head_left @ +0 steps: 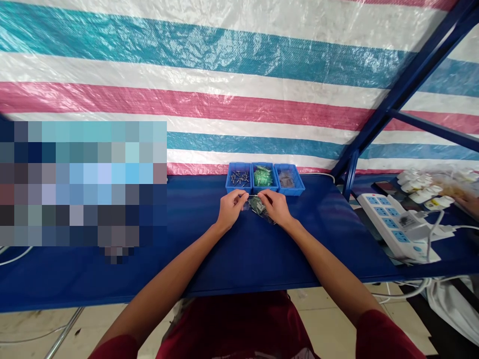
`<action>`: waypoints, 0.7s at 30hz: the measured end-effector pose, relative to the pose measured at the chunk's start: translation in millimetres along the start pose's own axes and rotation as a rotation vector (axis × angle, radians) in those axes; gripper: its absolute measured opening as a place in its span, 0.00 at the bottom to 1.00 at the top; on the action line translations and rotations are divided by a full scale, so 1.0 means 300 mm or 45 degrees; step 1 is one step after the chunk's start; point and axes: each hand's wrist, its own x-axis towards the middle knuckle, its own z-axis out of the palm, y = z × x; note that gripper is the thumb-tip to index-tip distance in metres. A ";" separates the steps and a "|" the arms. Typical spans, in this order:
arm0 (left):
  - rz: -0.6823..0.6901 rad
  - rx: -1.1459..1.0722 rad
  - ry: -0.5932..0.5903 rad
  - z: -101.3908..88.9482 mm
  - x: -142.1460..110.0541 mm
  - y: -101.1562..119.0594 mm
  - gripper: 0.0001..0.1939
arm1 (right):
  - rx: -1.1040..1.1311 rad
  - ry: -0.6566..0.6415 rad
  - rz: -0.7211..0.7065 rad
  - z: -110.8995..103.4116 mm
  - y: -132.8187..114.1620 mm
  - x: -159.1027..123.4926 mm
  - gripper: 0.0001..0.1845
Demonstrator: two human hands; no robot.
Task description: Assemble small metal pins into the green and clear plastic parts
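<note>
In the head view, my left hand [229,210] is closed in a pinch, thumb against forefinger. My right hand [277,205] pinches opposite it, a short gap away. A thin pale strip [253,195] spans the gap between the fingertips; its kind is too small to tell. Under and beside my right fingers lies a pile of small clear packets [261,207] with dark and greenish contents. Just beyond my hands stand three blue bins in a row: one with metal screw-like pieces [239,178], one with green packets [263,176], one with greyish clear bags [287,179].
The bins stand on a blue-covered table [198,219] before a striped tarp [224,99]. At right are a white power strip [389,219] with plugs and cables, several white bottles [421,187] and another person's hand [469,204]. A blue metal frame [392,102] slants there. The left is pixelated.
</note>
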 end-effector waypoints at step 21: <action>-0.192 -0.046 0.308 -0.044 0.219 0.011 0.15 | 0.009 0.131 0.016 -0.004 -0.004 0.002 0.20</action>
